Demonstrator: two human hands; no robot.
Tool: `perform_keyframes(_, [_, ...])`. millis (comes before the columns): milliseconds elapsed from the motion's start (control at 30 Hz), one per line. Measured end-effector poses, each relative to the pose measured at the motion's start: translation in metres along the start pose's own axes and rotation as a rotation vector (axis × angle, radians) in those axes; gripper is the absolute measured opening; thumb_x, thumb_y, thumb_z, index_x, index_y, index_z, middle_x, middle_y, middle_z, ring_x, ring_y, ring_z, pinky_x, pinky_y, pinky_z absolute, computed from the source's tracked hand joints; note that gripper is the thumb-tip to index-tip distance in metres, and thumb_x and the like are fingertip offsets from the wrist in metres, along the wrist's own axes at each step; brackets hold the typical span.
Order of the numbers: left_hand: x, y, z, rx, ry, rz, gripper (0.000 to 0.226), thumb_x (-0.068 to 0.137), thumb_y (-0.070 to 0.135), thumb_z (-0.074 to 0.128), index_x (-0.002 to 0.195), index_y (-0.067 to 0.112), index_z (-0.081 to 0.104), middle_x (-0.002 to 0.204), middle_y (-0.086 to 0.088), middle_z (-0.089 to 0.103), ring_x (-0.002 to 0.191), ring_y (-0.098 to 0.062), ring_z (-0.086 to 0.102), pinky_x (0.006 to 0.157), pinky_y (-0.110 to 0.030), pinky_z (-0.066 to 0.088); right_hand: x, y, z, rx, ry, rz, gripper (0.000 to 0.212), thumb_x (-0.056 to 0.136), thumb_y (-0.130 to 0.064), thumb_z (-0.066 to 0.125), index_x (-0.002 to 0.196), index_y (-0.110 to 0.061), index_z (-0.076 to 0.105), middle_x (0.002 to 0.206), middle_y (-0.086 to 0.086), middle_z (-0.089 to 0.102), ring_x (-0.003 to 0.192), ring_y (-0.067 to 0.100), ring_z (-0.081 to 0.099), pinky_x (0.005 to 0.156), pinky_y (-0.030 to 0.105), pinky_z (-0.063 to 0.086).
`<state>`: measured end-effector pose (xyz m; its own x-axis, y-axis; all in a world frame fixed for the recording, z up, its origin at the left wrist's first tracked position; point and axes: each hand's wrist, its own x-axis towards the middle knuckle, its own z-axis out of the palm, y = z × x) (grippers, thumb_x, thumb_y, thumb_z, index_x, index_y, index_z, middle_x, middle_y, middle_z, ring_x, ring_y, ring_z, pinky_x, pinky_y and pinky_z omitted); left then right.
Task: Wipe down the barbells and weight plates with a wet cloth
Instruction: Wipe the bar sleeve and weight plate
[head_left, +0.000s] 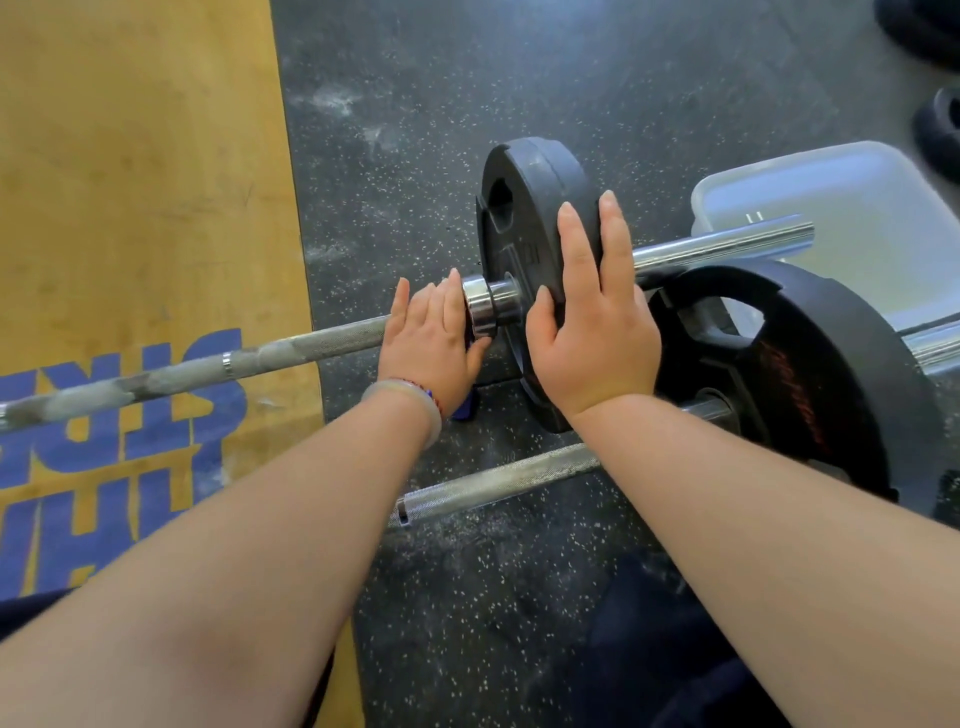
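A chalky barbell (311, 345) lies across the floor with a small black weight plate (519, 218) standing on its chrome sleeve (727, 241). My left hand (431, 338) lies with straight fingers over the bar at the chrome collar (480, 306); a blue cloth (462, 408) shows under the palm, mostly hidden. My right hand (592, 322) rests flat on the plate's near rim, fingers straight, thumb on the plate's left face. A second barbell (498, 483) lies nearer me, carrying a larger black plate (795, 374).
A wooden lifting platform (140, 208) with blue lettering fills the left. A clear plastic tub (841, 187) sits behind the sleeve on the right. More black plates (940, 130) lie at the top right. The floor (519, 78) is dark speckled rubber.
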<state>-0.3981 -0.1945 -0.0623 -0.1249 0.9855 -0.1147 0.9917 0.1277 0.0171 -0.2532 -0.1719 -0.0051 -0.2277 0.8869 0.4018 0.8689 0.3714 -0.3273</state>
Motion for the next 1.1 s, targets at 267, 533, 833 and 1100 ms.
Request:
perform_keyframes(267, [-0.003,-0.020,-0.008,0.136,-0.009,0.155,0.072,0.095,0.002,0.039,0.151,0.006,-0.006,0.160,-0.007,0.006,0.147,-0.018,0.007,0.119,-0.037,-0.003,0.000,0.001,-0.001,-0.015,0.007,-0.019,0.058,0.088,-0.024,0.052,0.144,-0.017,0.039,0.152,0.013,0.031,0.081,0.027,0.059,0.061,0.024,0.036])
perform_keyframes(533, [-0.001,-0.031,-0.020,0.019,0.003,0.138,0.055,0.096,0.000,0.033,0.149,0.004,0.018,0.155,-0.008,0.027,0.143,-0.018,0.023,0.117,-0.033,0.000,0.006,-0.002,0.004,-0.134,0.050,-0.004,0.058,0.087,-0.026,0.050,0.143,-0.015,0.042,0.149,0.014,0.036,0.119,0.032,0.048,0.088,0.041,0.044])
perform_keyframes(833, [0.010,-0.050,-0.035,0.057,-0.086,0.220,0.047,0.095,0.009,0.042,0.141,0.011,0.034,0.135,0.001,0.051,0.127,-0.015,0.047,0.116,-0.033,0.004,0.013,-0.005,0.006,-0.294,0.031,-0.228,0.057,0.093,-0.013,0.055,0.146,-0.009,0.034,0.153,0.006,0.033,0.142,0.028,0.024,0.114,0.055,0.003])
perform_keyframes(1100, [-0.013,-0.090,-0.095,-0.006,-0.160,0.161,0.038,0.093,0.010,0.037,0.131,0.010,0.046,0.120,0.001,0.059,0.114,-0.017,0.056,0.115,-0.031,0.005,0.009,-0.102,-0.010,-0.308,-0.239,-0.333,0.055,0.100,-0.032,0.036,0.149,-0.010,0.025,0.156,0.006,0.025,0.144,0.023,0.014,0.115,0.049,-0.009])
